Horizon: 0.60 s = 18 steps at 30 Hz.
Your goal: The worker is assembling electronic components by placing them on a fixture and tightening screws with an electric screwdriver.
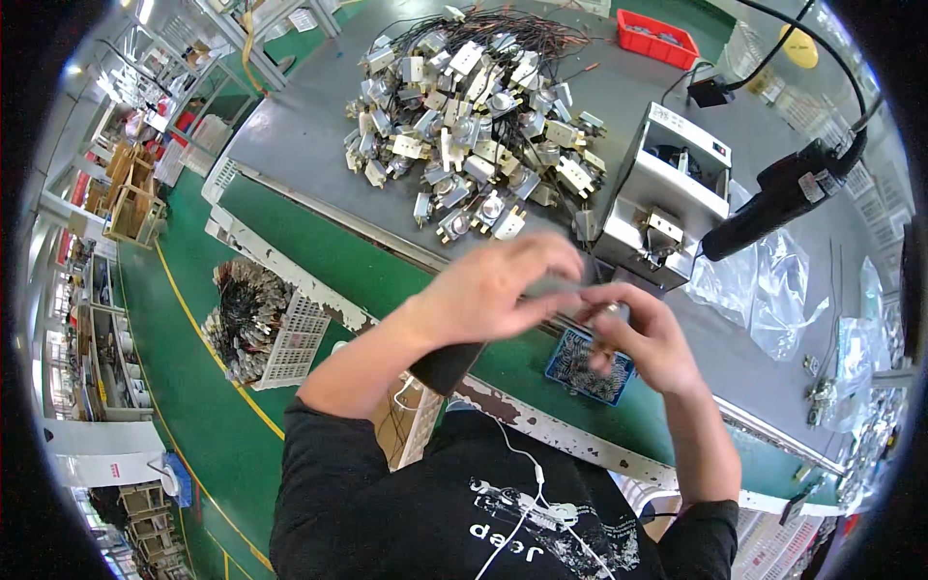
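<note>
a small part (615, 309), blurred, sits right of the frame's centre, pinched by the right hand (659, 340). the left hand (491, 288) curls just beside it; whether it grips anything, i cannot tell. below is a blue tray (580, 391) of metal bits. upper centre, wired parts (469, 126) pile on the table (290, 135).

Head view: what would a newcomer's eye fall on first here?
Probably the big heap of metal-and-white parts with dark wires, at the top middle on the grey table. Next, the left hand and right hand, close together and partly blurred near the centre. The red tray stands out beyond the heap, toward the upper right.
</note>
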Tool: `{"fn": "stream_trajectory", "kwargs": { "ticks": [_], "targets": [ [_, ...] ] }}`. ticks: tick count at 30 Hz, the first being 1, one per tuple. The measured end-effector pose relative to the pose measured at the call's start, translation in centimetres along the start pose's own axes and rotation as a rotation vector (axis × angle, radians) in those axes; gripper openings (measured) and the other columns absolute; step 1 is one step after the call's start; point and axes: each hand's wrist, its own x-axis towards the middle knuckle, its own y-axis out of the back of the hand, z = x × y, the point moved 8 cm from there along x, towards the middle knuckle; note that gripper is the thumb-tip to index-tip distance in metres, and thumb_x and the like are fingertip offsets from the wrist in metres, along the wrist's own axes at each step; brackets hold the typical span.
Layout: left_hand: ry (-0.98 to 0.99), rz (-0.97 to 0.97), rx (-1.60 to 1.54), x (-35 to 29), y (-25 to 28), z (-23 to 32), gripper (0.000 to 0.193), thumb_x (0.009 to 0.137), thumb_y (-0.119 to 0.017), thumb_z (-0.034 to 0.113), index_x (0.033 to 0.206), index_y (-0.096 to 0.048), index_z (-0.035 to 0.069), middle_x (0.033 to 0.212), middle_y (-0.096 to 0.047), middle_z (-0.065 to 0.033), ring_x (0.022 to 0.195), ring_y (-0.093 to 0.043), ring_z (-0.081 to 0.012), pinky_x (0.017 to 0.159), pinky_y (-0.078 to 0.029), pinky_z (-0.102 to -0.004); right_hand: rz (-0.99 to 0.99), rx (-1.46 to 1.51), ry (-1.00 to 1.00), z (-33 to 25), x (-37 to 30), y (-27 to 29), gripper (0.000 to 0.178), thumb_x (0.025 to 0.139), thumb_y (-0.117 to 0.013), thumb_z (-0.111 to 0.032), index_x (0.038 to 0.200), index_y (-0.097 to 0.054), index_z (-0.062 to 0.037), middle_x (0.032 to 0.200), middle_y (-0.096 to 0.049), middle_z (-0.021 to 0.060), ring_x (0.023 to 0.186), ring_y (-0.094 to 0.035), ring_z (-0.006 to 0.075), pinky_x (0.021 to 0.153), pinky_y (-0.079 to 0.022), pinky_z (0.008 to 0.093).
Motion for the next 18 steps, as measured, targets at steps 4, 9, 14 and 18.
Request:
{"fn": "stream_trajectory", "kwargs": {
  "ticks": [4,9,14,18],
  "targets": [
    [-0.204,0.041,0.431,3.2,-1.3,-1.5,0.044,0.082,-0.077,0.024,0.120,-0.060,0.011,0.122,-0.063,-0.0087,0.119,-0.058,-0.0280,0.102,-0.046,-0.0421,-0.152,-0.363,-0.050,-2.5,-5.6,1.2,0.025,0.087,-0.072,-0.008,0.109,-0.066,0.0030,0.101,-0.068,0.0159,0.076,-0.069,0.0213,0.057,-0.057,0.0307],
    [-0.372,-0.002,0.439,5.9,-2.2,1.7,0.031,0.079,-0.076,0.016,0.109,-0.068,0.019,0.081,-0.059,-0.0002,0.077,-0.062,-0.0189,0.067,-0.050,-0.0340,-0.010,-0.438,0.192,-5.0,-11.9,10.0,0.058,0.080,-0.079,-0.011,0.131,-0.053,0.0019,0.117,-0.065,0.0210,0.083,-0.069,0.0224,0.064,-0.056,0.0320],
    [-0.268,0.038,0.452,5.7,-2.0,3.8,0.028,0.076,-0.077,0.011,0.104,-0.074,0.018,0.070,-0.056,0.0002,0.061,-0.058,-0.0184,0.053,-0.047,-0.0329,0.700,-0.538,0.503,-5.1,-13.2,14.3,0.065,0.082,-0.073,0.004,0.140,-0.045,-0.0044,0.130,-0.060,0.0148,0.090,-0.067,0.0167,0.068,-0.054,0.0245],
    [-0.256,-0.089,0.375,5.2,-0.6,3.8,0.038,0.073,-0.078,0.010,0.111,-0.076,0.019,0.064,-0.053,-0.0024,0.059,-0.055,-0.0188,0.051,-0.045,-0.0324,0.628,-0.693,0.367,-4.8,-12.7,13.2,0.055,0.078,-0.080,-0.001,0.128,-0.059,-0.0018,0.124,-0.064,0.0131,0.101,-0.065,0.0174,0.081,-0.054,0.0282]
  ]
}}
